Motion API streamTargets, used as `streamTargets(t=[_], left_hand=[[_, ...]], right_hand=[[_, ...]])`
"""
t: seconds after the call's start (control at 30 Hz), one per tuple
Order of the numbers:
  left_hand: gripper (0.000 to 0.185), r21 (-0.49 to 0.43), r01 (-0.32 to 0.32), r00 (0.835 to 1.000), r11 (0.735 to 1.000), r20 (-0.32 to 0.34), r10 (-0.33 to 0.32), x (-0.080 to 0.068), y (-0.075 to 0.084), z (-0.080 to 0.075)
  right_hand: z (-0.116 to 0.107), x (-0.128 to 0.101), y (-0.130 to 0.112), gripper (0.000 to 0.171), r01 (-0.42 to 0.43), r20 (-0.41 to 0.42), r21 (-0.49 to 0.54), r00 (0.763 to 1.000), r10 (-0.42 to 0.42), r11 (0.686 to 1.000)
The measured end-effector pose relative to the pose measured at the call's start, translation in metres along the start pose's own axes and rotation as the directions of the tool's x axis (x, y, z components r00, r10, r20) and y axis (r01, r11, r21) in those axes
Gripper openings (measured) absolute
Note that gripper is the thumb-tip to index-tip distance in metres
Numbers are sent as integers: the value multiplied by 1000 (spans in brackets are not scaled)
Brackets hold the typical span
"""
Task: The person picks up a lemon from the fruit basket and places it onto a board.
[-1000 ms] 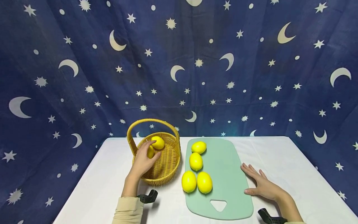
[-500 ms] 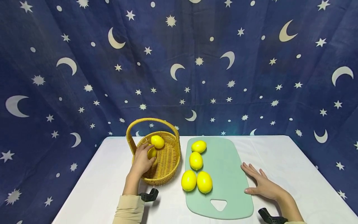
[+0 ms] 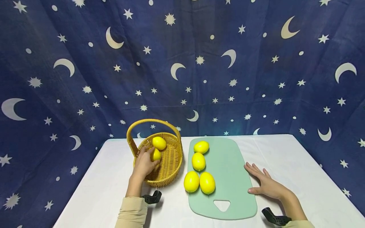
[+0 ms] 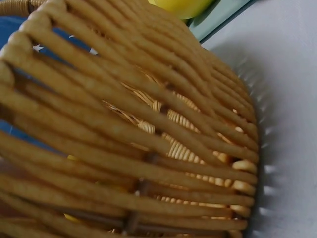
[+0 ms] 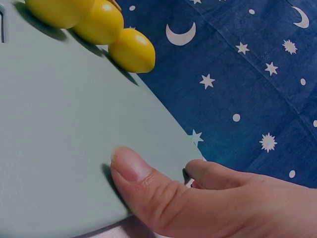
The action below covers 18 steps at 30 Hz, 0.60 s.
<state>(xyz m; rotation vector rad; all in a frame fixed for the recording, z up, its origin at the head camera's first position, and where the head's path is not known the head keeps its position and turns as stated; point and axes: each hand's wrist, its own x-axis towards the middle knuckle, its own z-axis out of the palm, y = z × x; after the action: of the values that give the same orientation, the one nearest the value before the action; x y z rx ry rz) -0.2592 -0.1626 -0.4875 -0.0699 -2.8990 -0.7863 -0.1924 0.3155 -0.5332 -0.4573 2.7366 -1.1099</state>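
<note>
In the head view my left hand reaches into a round wicker basket and grips a yellow lemon, its fingers over the top and the thumb at the near side. A second lemon lies just behind, against the basket's far wall. Woven strands fill the left wrist view and mostly hide that hand. My right hand rests with spread fingers at the right edge of a pale green cutting board. Its thumb lies over the board's edge in the right wrist view.
Several lemons stand along the board's left side, among them a far one and a near one. The basket's tall handle arches over its back. A white cloth covers the table, before a starry blue curtain.
My left fingers have closed round the lemon in the basket, and it has shifted slightly right. The right hand stays at the board's edge. The head view has tilted a little.
</note>
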Motion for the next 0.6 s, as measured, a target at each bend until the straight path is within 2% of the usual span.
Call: streamTargets(t=[0.33,0.6], left_hand=[[58,-32,-55,998,998,23,56,0,0,1],[72,-86,-118,988,989,87,125,-1,0,1]], right_hand=[[-1,1,1,101,-21,5,4,1000,21,1000],[0,1,2,101,-17,2,0,1000,17,1000]])
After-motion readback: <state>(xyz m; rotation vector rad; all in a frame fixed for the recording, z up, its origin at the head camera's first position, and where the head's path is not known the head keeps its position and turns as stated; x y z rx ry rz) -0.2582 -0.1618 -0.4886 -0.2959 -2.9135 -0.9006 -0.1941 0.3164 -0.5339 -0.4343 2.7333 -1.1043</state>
